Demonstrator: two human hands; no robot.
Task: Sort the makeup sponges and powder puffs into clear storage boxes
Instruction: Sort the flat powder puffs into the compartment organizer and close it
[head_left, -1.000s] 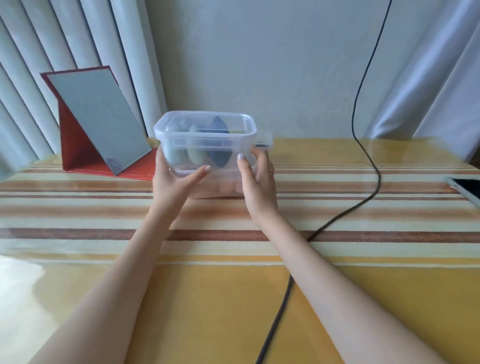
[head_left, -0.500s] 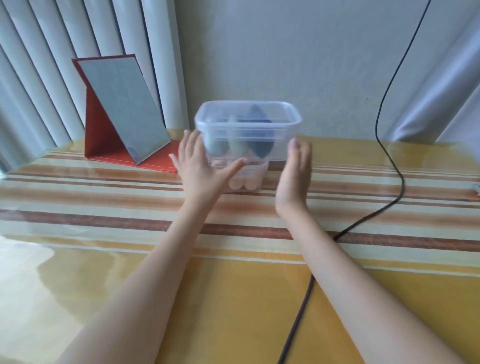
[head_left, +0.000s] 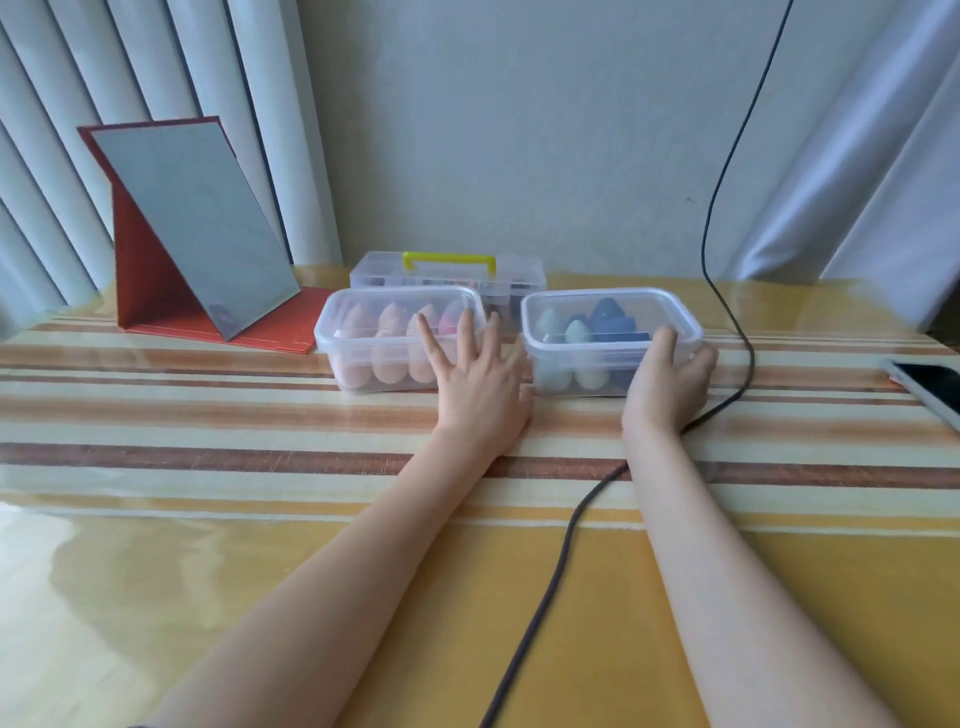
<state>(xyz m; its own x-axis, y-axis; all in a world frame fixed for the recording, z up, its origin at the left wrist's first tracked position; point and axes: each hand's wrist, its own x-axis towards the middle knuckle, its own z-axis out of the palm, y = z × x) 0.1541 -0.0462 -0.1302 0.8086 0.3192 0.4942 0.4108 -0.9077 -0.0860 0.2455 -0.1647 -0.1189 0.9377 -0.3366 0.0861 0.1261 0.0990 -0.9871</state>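
Two clear storage boxes stand side by side on the striped table. The left box (head_left: 358, 364) holds several pink and peach teardrop sponges (head_left: 390, 340). The right box (head_left: 553, 382) holds pale green and dark blue sponges (head_left: 605, 319). My left hand (head_left: 480, 387) lies with its fingers spread and straight against the right end of the left box, in the gap between the two boxes. My right hand (head_left: 667, 384) cups the front right corner of the right box, fingers over its rim and thumb on its side.
A clear case with a yellow handle (head_left: 449, 260) stands behind the boxes by the wall. A red folding mirror (head_left: 192, 228) leans at the back left. A black cable (head_left: 566, 530) runs between my arms. A phone (head_left: 930, 387) lies at the right edge.
The box of blue and green sponges, held up between both hands above the pink box, now stands on the table to the right of it. My left hand has let go of it.
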